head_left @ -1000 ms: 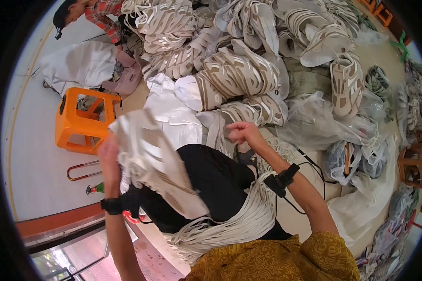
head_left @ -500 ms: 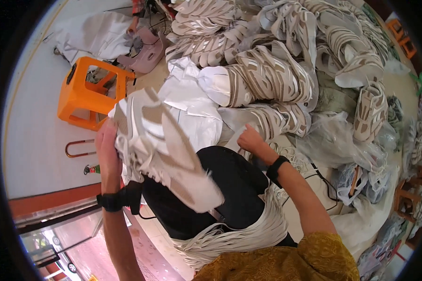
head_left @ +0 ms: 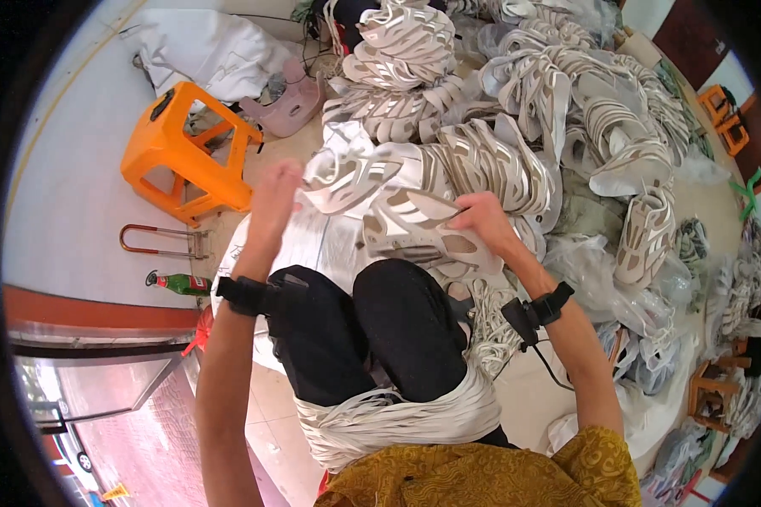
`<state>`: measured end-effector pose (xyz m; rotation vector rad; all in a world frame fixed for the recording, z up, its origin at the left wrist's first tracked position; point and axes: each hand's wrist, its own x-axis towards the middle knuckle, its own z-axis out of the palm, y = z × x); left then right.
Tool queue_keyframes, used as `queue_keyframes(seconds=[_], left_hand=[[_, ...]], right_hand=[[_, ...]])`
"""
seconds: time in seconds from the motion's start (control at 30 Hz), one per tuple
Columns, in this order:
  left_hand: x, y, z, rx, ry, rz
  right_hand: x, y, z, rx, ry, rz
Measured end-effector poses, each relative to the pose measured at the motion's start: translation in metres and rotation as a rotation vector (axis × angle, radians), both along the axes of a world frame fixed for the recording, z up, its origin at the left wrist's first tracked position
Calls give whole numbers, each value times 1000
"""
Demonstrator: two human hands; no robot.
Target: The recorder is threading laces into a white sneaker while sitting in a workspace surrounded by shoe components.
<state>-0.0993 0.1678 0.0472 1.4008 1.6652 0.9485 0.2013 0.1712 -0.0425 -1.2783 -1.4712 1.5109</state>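
Note:
My right hand (head_left: 486, 221) is closed on the edge of a beige and grey shoe upper (head_left: 410, 224), which it holds over the white sack in front of my knees. My left hand (head_left: 277, 198) is raised, slightly blurred, its fingers stretched out. Just beside its fingertips, a second shoe upper (head_left: 342, 184) with white panels lies over the white sack (head_left: 300, 241); a narrow gap seems to part them. Across my lap hangs a thick bundle of off-white shoelaces (head_left: 397, 422). More loose laces (head_left: 495, 321) lie beside my right knee.
Nested stacks of shoe uppers (head_left: 490, 169) rise ahead and to the right, among clear plastic bags (head_left: 604, 275). On the left stand an orange stool (head_left: 186, 152) and a pinkish plastic seat (head_left: 287, 106). A green bottle (head_left: 182, 283) lies near a metal handle (head_left: 161, 239).
The laced shoe upper has left my left hand, which moved forward and right. My right hand has taken hold of another upper and lifted it. The view has shifted slightly.

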Motion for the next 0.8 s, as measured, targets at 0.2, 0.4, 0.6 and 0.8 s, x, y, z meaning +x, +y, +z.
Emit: queue_keyframes(seconds=[0.2,0.4,0.6,0.8], left_hand=[[-7,-32,-29,-129,-92,-38],[-1,-56,-28,-272,-371,26],[-23,-67,-45,-297,-413,32],[24,-108,-30,-63,326,-384]], right_hand=[[-9,7,13,-354,636,-249],[-52,-15,27,-514,1191,-185],[-64,-120,29,-505,953,-198],[-36,-188,18,-612,671,-251]])
